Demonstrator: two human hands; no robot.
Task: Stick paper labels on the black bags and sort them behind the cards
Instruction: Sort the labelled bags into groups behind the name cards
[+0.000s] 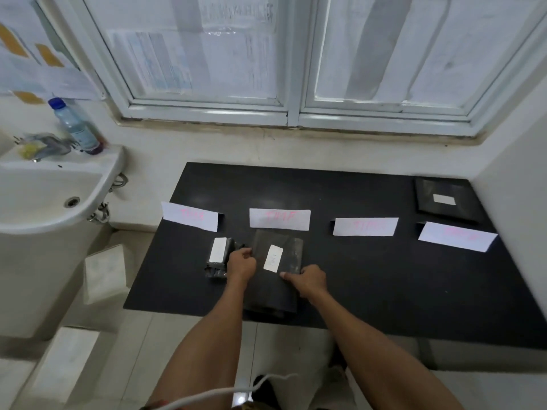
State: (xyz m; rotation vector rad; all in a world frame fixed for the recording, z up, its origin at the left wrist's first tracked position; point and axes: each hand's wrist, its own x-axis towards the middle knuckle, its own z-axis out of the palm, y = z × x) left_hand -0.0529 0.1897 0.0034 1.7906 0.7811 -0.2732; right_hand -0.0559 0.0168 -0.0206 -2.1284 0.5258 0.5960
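At centre-left of the frame a small labelled bag [218, 257] lies before the first card [191, 216]; the left hand [241, 263], fingers curled, pinches the left edge of the larger black bag [275, 270]. The right hand [309, 281] presses its right edge, forefinger extended beside the paper label [273, 258]. Rub that label flat while both edges are pinned, then lift the bag behind the second card [279, 219].

Pink handwriting on four folded white cards [280, 219] too blurred to read, faint marks on the bag's paper label [273, 258] illegible, nothing legible elsewhere
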